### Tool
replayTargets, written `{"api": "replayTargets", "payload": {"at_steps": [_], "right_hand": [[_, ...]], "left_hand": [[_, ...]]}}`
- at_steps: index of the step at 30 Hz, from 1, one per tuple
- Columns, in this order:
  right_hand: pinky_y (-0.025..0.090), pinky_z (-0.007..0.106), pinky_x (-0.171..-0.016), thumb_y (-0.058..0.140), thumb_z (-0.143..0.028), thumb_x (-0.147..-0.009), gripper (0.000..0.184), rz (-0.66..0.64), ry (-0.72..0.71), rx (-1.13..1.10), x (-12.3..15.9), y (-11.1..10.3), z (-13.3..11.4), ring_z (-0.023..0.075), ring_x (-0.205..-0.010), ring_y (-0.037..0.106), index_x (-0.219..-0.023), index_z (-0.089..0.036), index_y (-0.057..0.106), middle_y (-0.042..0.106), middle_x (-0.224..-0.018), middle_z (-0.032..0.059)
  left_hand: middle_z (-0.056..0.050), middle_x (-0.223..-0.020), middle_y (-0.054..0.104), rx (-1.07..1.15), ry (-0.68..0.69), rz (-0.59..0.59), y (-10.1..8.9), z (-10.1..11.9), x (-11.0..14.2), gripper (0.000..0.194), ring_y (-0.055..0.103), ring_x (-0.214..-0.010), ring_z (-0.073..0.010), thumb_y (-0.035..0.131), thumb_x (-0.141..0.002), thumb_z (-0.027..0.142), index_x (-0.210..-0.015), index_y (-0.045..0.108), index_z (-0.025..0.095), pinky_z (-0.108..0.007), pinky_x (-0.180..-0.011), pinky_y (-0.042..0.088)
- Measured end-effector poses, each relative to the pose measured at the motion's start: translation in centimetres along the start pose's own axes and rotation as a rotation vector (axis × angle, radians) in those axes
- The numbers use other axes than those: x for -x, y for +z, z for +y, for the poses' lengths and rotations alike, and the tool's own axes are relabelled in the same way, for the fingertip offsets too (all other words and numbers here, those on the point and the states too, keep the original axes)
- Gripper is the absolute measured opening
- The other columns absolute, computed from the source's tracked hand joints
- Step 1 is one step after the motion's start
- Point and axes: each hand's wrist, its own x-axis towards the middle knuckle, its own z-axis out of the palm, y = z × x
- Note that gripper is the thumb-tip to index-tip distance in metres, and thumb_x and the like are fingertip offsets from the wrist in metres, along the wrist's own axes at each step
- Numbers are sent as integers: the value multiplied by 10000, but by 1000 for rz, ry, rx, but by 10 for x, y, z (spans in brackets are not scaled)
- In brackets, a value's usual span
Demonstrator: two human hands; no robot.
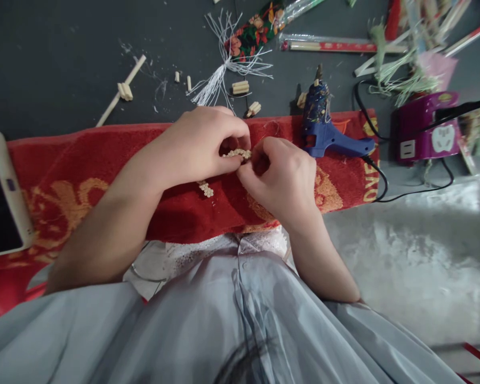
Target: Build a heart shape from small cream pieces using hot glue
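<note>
Thumb and fingers of my left hand [204, 141] are pinched on a short curved strip of small pale stick pieces [240, 153]. At the strip's right end, my right hand [284, 178] is closed, with thumb and forefinger pressed together; what lies between those fingertips is hidden. Below my left hand, a second cluster of pale stick pieces [206, 189] shows on the red towel [184, 218], partly covered by the hand. A blue glue gun [324, 128] rests at the towel's right part, beyond my right hand.
Bundled stick pieces [240, 87] and a white string tassel [220, 80] lie beyond the towel. A stick with a knot-like bundle [122, 92] is at left, above a white-framed tablet [6, 192]. A purple power socket [428, 128] with black cords stands at right.
</note>
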Motion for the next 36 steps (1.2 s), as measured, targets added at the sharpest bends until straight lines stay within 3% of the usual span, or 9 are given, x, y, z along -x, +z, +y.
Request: {"api": "replayTargets", "payload": {"at_steps": [11, 16, 21, 36], "right_hand": [[424, 330, -646, 627, -289, -812, 91, 36, 0, -82, 6, -5, 6, 199, -750, 580, -818, -230, 559, 646, -807, 51], [399, 320, -619, 581, -277, -840, 60, 22, 21, -43, 5, -9, 3, 191, -713, 570, -820, -222, 596, 655, -785, 49], [366, 311, -609, 583, -219, -803, 69, 23, 49, -14, 2, -12, -4, 182, -700, 571, -736, -216, 570, 669, -764, 47], [366, 320, -622, 590, -232, -793, 84, -17, 75, -67, 1, -5, -5, 177, -702, 540, -746, -222, 521, 611, -755, 29]], "left_hand": [[-24, -906, 690, -33, -14, 20, 0, 2, 0, 211, 638, -864, -199, 585, -782, 298, -930, 724, 241, -304, -756, 470], [-22, -906, 689, -54, -6, 29, 0, 2, 0, 223, 629, -868, -201, 571, -780, 309, -936, 722, 258, -306, -751, 464], [-42, -951, 678, -62, -19, 20, 0, 4, 1, 231, 623, -876, -212, 559, -798, 296, -956, 719, 244, -328, -750, 444], [-35, -1034, 680, -3, 19, 2, -2, 4, 2, 223, 633, -917, -200, 556, -830, 282, -972, 727, 257, -315, -793, 466]]}}
